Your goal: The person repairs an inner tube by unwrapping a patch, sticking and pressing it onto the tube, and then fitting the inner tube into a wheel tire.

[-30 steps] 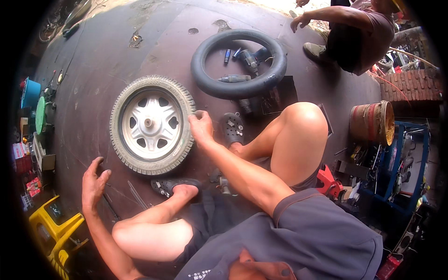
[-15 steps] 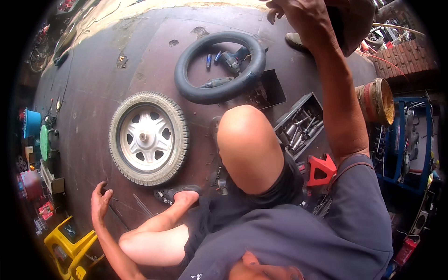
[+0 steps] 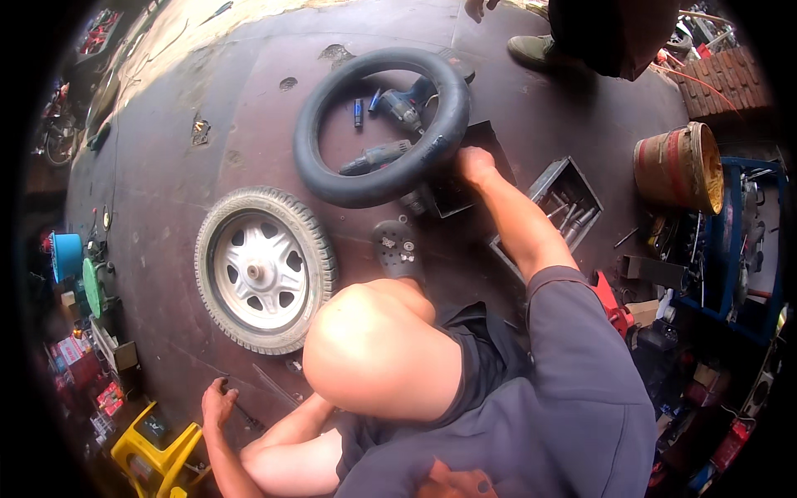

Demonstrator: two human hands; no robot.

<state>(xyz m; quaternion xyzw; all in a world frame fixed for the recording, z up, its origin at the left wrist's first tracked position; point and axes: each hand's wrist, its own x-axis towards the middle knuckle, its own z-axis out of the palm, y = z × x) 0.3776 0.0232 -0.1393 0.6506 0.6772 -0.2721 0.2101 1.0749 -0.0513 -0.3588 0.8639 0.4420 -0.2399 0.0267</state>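
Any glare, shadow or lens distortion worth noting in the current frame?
Head view: sunlit ground at upper left looks washed out, the bare knee nearly so; head view, right side: the blue rack sits in shade; head view, rim: edges bend, corners go black; head view, left of centre: the wheel reads clearly.

- Head view: left lens of a side-by-side fisheye pair, worn on the person's head.
- Faces down at the floor (image 3: 158,166), grey shirt (image 3: 531,432) and bent knee (image 3: 349,340) nearest.
- Reaches wide, beyond the floor's far edge.
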